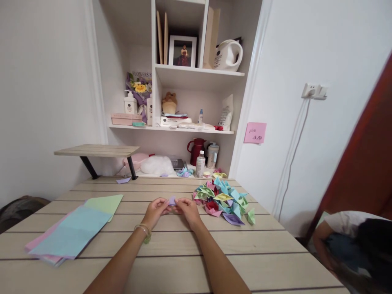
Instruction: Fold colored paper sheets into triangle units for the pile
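Note:
A small folded piece of purple paper (172,201) is pinched between my two hands above the middle of the slatted table (171,261). My left hand (156,210) grips its left side, with a bracelet at the wrist. On the other side, my right hand (186,208) has its fingertips closed on the paper. To the right of that hand lies a heap of folded paper boats (223,197) in several colours. A stack of coloured paper sheets (76,226), light blue, pink and green, rests on the table at the left.
A small raised wooden stand (98,150) is at the table's back left, with a purple paper piece (123,180) by its leg. Behind the table, a shelf holds a bottle (200,164), a red jug (196,151) and more folded paper (184,172). Another person (355,241) is bent down at the right.

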The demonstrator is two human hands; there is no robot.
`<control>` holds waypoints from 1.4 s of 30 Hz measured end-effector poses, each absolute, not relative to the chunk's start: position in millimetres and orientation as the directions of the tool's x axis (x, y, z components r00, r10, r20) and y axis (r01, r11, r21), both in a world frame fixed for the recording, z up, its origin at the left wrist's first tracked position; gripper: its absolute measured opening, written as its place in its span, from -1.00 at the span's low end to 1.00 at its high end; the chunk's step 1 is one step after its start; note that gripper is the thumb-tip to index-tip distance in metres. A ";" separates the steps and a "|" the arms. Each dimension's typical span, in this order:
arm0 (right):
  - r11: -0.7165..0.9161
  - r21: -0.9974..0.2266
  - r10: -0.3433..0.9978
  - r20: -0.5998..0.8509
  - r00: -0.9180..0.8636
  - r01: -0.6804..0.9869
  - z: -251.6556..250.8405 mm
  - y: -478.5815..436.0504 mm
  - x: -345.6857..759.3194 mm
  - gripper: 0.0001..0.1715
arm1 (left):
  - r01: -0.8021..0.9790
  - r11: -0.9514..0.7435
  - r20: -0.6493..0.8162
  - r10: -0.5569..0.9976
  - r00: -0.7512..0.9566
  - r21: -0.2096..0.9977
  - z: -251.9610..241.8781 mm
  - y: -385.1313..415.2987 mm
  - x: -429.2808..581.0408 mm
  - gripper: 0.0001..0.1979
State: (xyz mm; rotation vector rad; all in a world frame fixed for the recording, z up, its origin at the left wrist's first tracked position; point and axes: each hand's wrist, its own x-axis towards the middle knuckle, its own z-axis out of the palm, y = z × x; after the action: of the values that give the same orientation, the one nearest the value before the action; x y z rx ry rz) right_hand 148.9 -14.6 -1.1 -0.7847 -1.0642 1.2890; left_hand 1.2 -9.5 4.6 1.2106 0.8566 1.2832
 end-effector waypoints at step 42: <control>0.229 -0.921 0.914 0.315 -0.254 -0.315 6.0 -27.4 147.4 -0.37 | -0.207 -0.175 0.202 0.972 0.118 0.963 5.5 -12.5 1.8 -0.67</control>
State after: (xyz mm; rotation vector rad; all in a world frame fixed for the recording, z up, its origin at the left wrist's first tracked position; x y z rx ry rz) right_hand 147.4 -27.4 6.0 -0.6333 -1.3258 1.3265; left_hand 1.8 -12.5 5.5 1.2592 0.8664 1.3283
